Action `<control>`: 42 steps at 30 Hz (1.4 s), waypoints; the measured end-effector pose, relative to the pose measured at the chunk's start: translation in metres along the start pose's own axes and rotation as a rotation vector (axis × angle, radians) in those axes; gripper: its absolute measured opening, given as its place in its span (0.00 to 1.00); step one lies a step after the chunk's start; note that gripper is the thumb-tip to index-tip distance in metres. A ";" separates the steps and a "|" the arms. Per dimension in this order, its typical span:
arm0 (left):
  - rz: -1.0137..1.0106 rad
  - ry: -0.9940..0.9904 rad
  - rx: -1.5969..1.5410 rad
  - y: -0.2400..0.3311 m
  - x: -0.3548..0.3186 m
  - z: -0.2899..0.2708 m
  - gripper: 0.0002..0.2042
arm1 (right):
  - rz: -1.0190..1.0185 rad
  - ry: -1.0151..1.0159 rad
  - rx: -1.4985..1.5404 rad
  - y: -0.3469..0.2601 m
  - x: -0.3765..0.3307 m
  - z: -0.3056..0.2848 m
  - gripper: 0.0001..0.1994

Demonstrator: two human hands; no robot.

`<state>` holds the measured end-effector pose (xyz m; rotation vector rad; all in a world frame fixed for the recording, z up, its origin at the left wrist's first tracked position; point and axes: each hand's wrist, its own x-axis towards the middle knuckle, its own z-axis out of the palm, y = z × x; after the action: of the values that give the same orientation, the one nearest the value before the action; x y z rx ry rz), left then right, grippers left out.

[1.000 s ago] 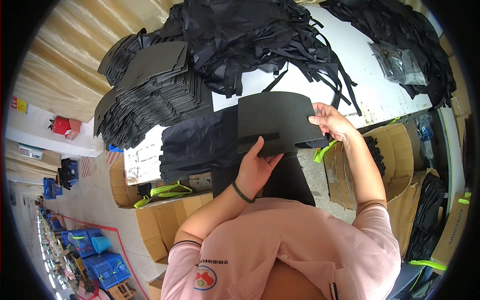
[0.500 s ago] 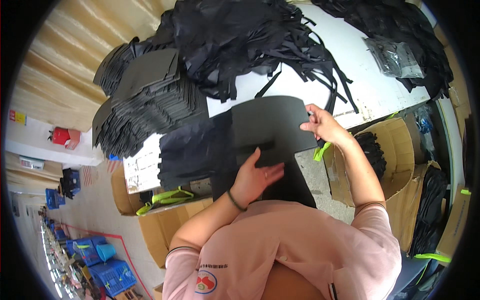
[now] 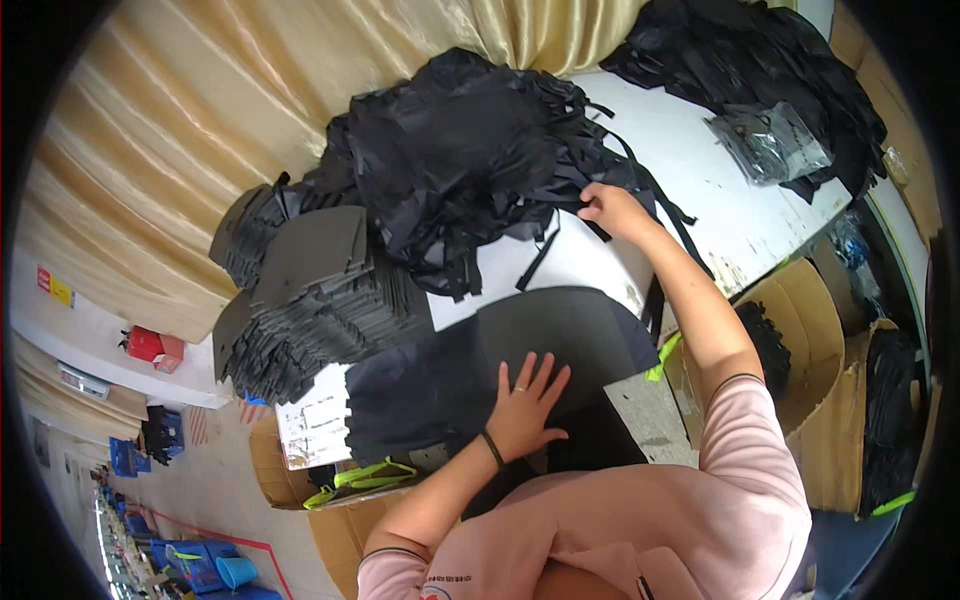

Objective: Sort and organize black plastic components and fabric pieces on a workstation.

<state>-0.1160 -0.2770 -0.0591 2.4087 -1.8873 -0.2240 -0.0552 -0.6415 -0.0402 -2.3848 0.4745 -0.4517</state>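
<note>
A dark grey curved-edge panel (image 3: 570, 325) lies near the table's front edge, over black fabric (image 3: 405, 395) that spreads out to its left. My left hand (image 3: 525, 410) rests on the panel's near part, open with the fingers spread. Farther off, my right hand (image 3: 617, 212) is at the right side of a heap of black fabric pieces with straps (image 3: 450, 150). Its fingers are curled together at the heap's edge; what they grip, if anything, is hidden. At the left stands a tall stack of similar dark grey panels (image 3: 320, 265).
A white table (image 3: 690, 150) carries all this, with another black fabric heap (image 3: 750, 60) and a clear plastic bag (image 3: 770, 145) at the far right. Cardboard boxes (image 3: 815, 330) with black pieces stand below right. Bright green straps (image 3: 375, 472) hang over a box at the left.
My right hand has let go of the panel's right edge and moved up to the fabric heap. My left hand has flattened onto the panel. The whole view has shifted, showing more curtain.
</note>
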 end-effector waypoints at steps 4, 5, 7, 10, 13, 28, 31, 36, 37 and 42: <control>-0.020 -0.011 0.000 0.000 0.000 -0.002 0.49 | -0.281 0.054 -0.073 -0.052 0.076 0.046 0.25; -0.022 -0.018 -0.020 -0.002 -0.001 -0.001 0.49 | -0.318 0.025 -0.119 -0.073 0.087 0.058 0.30; -0.040 -0.019 -0.010 -0.002 -0.002 -0.001 0.48 | -0.451 0.042 -0.447 -0.099 0.112 0.084 0.36; -0.050 -0.040 -0.034 0.001 0.001 -0.001 0.48 | -0.440 0.030 -0.635 -0.111 0.153 0.119 0.37; -0.060 -0.015 -0.110 -0.001 0.000 0.006 0.46 | -0.418 0.044 -0.705 -0.113 0.182 0.140 0.34; -0.036 0.024 -0.086 -0.007 0.002 0.006 0.44 | -0.373 -0.194 -0.733 -0.140 0.081 0.139 0.19; -0.022 0.027 -0.069 -0.006 0.004 0.008 0.44 | -0.274 -0.311 -0.557 -0.114 0.046 0.171 0.35; -0.025 0.048 -0.106 -0.005 -0.001 0.000 0.44 | -0.433 -0.504 0.033 -0.113 0.046 0.080 0.31; -0.031 0.049 -0.098 -0.006 -0.002 -0.001 0.44 | -0.412 -0.422 0.201 -0.110 0.054 0.051 0.26; -0.024 0.019 -0.340 -0.009 -0.001 -0.015 0.44 | -0.214 0.550 -0.277 -0.007 0.104 0.019 0.18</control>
<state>-0.1055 -0.2741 -0.0458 2.1972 -1.6551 -0.4792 0.0456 -0.6720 -0.0290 -2.5715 0.5497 -1.2262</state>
